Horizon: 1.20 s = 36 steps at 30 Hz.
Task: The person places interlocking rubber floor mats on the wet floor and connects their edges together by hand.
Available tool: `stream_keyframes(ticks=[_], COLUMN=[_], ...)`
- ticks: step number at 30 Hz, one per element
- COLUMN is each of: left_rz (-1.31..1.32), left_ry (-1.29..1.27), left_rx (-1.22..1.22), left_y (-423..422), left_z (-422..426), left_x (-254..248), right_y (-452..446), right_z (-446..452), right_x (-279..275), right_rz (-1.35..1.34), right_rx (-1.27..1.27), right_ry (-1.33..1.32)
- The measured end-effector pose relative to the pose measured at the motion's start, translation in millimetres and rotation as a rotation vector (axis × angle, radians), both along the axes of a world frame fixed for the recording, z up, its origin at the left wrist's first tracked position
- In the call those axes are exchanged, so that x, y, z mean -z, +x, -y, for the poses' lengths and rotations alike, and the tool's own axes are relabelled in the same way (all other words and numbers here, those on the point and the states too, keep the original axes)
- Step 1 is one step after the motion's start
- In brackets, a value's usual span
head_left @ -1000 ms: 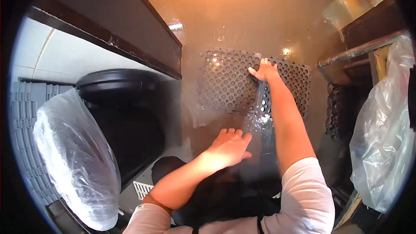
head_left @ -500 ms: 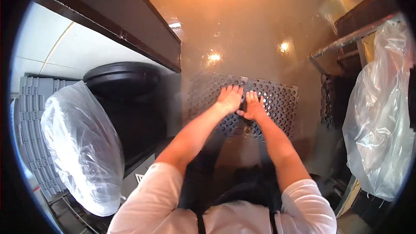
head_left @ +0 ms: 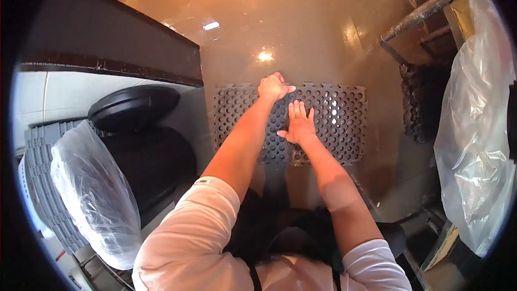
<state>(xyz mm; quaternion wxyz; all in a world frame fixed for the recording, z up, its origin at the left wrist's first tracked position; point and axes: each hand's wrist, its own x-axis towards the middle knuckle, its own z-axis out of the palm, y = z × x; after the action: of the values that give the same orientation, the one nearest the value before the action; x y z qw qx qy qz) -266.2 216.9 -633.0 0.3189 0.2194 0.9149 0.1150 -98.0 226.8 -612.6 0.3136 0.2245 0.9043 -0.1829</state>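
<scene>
Two dark grey rubber mats (head_left: 344, 124), rectangular and punched with rows of round holes, lie side by side on a wet, shiny brown floor (head_left: 318, 27) in front of you, their seam running away from your body. Your right hand (head_left: 300, 124) presses palm down at the seam, its grip wide, with fingers spread and thumb pointing left. Your left hand (head_left: 274, 87) reaches the far edge just left of the seam, fingers curled and thumb stretched toward the join; whether its grip pinches the rubber, you cannot tell from this angle. To your left stand a dark brown panel (head_left: 124, 43), a black round-lidded container (head_left: 134, 108), a bulging translucent plastic bag (head_left: 91, 194) and stacked grey plastic pieces (head_left: 40, 145). To your right, a crumpled clear plastic sheet (head_left: 474, 129) hangs below a worn metal rail (head_left: 425, 11).
</scene>
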Motion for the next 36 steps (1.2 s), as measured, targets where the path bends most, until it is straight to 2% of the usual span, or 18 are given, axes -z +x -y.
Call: stream_keyframes(ticks=[7, 11, 14, 17, 18, 21, 23, 25, 28, 32, 34, 35, 36], left_rz=[-0.118, 0.016, 0.023, -0.122, -0.150, -0.539, -0.533, -0.349, -0.100, -0.188, -0.186, -0.160, -0.124], left_ry=[-0.067, -0.101, -0.122, -0.057, -0.021, 0.267, 0.310, 0.039, -0.208, -0.132, -0.155, -0.179, -0.201], left_rx=[-0.063, -0.129, -0.118, -0.094, -0.082, -0.126, -0.187, -0.201, -0.116, -0.079, -0.056, -0.069, -0.081], left_y=[11.2, 3.3, 5.9, 18.7, 24.8, 66.6, 111.3, 152.4, 152.8, 108.9, 81.9, 75.0, 69.0], left_z=[-10.4, -13.9, -16.8, -6.9, 0.6, 45.2, 87.5, 124.1, 133.5, 126.6, 115.8, 108.0, 105.0], left_x=[-1.0, 4.0, 2.1, 1.9, 1.7, 21.7, 22.6, 11.6, -10.9, 15.2, 3.2, -8.4, -9.7], right_y=[-9.8, -12.4, -12.7, -2.8, 10.3, 69.3, 112.4, 153.8, 155.0, 129.6, 102.8, 88.9, 88.4], right_z=[0.1, -3.7, -6.1, -9.0, -7.3, 26.9, 55.4, 80.1, 76.1, 52.5, 37.5, 23.4, 21.8], right_x=[2.7, -4.1, -7.8, 1.8, 10.3, -25.0, -27.1, 12.7, 19.0, 37.7, 27.3, 3.4, 9.5], right_rz=[0.068, 0.108, 0.129, 0.024, -0.103, -0.221, -0.132, -0.125, -0.160, -0.310, -0.289, -0.206, -0.296], right_rx=[-0.014, -0.026, -0.044, -0.034, 0.001, 0.297, 0.561, 0.481, 0.441, 0.353, 0.342, 0.329, 0.332], right_ry=[0.018, -0.018, -0.021, -0.049, -0.050, 0.066, 0.072, 0.110, 0.113, 0.160, 0.131, 0.049, 0.115])
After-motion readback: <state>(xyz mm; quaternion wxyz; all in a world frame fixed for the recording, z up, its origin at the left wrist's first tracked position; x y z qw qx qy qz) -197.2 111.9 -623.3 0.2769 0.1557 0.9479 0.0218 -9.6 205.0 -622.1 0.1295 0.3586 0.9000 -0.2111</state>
